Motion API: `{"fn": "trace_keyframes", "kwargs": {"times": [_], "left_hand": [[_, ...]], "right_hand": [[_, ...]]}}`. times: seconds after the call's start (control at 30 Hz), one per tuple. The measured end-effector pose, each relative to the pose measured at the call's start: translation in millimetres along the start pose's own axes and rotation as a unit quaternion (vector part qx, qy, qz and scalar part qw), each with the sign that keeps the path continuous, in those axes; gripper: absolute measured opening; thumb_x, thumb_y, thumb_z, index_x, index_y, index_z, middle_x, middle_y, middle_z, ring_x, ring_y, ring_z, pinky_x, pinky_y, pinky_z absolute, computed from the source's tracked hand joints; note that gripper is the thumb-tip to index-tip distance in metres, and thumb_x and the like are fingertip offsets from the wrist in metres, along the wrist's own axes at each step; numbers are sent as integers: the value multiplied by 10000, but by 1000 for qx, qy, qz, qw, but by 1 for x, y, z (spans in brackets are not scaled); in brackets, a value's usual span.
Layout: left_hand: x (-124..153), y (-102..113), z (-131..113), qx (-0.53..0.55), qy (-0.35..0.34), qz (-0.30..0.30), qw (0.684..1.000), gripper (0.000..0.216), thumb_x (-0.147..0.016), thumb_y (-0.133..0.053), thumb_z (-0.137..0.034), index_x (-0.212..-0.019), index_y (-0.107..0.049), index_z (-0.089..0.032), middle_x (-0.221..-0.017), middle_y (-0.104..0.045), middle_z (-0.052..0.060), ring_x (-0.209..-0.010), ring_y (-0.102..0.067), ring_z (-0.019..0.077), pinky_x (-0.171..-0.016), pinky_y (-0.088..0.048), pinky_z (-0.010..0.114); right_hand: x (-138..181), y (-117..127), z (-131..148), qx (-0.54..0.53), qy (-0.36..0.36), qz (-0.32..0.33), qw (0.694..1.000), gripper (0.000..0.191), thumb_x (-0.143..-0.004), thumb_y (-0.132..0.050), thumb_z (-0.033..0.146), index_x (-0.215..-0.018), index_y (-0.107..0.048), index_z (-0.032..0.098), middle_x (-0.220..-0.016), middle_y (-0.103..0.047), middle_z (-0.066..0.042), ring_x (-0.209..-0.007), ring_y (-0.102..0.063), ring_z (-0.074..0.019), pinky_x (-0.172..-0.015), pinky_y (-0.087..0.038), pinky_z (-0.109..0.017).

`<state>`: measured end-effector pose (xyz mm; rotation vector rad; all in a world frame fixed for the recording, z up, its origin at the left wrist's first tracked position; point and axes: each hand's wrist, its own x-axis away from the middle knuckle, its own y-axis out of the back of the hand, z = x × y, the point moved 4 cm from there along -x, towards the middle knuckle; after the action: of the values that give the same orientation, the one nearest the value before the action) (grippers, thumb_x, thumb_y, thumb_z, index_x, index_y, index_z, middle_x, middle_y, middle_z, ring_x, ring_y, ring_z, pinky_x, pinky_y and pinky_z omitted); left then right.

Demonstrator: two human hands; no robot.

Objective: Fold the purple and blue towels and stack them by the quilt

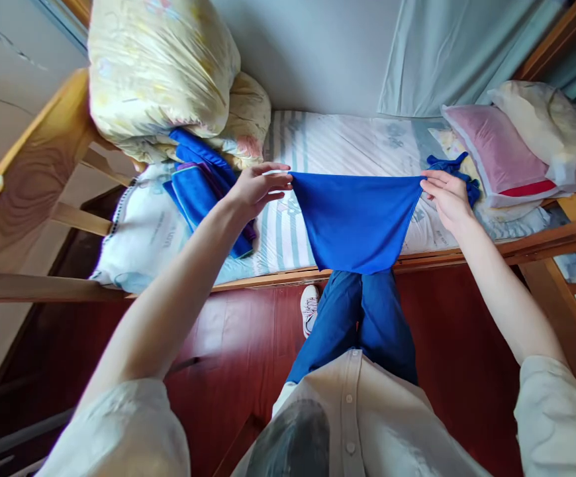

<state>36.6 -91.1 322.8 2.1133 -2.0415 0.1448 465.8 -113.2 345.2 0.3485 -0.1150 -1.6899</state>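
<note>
A plain blue cloth (pixel 360 218) hangs stretched between my two hands, its top edge nearly straight and its lower edge reaching down to my knees. My left hand (pixel 262 185) pinches the upper left corner, and my right hand (pixel 447 197) pinches the upper right one. Left of the cloth, a pile of folded blue and purple cloths (pixel 198 189) lies on the bed (pixel 347 136). Behind my right hand is a crumpled dark blue cloth (pixel 449 164), partly hidden by the fingers.
A big yellow quilt (pixel 163 66) is heaped at the bed's left end, by a wooden headboard (pixel 34 152). Pillows, one of them pink (pixel 499 149), lie at the right. A wooden rail (pixel 496 252) edges the bed. A pale curtain (pixel 457 53) hangs behind.
</note>
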Motion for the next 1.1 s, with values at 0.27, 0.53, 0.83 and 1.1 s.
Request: {"fn": "trace_keyframes", "kwargs": {"times": [0.27, 0.53, 0.83, 1.1], "left_hand": [[-91, 6, 7, 15, -123, -73, 990, 430, -716, -819, -373, -1082, -642, -235, -996, -730, 31, -916, -723, 196, -746, -557, 279], [-53, -12, 172, 24, -1, -50, 998, 546, -685, -799, -524, -1127, -658, -235, -887, -693, 22, -825, -669, 173, -694, -508, 268], [-2, -46, 310, -16, 223, -39, 974, 549, -575, -876, -514, -959, -677, -175, -813, -722, 63, -697, -627, 167, -590, -420, 255], [-6, -40, 323, -46, 205, -35, 977, 489, -503, -883, -477, -831, -681, -176, -722, -685, 38, -721, -629, 194, -633, -458, 292]], "right_hand": [[-96, -42, -51, 23, 117, -46, 992, 458, -836, -780, 468, -1212, -628, 254, -1030, -717, -52, -990, -698, -219, -758, -575, -324], [-23, -74, -167, 81, 7, -1, 997, 321, -727, -672, 235, -1046, -672, 194, -938, -736, -51, -841, -668, -191, -760, -537, -309], [76, -107, -277, 78, -273, 74, 956, 130, -600, -730, 186, -690, -636, 201, -709, -703, -43, -749, -646, -213, -792, -550, -361], [85, -100, -296, 52, -295, 27, 954, 317, -646, -790, 395, -721, -534, 225, -695, -673, -29, -584, -554, -148, -613, -498, -311]]}}
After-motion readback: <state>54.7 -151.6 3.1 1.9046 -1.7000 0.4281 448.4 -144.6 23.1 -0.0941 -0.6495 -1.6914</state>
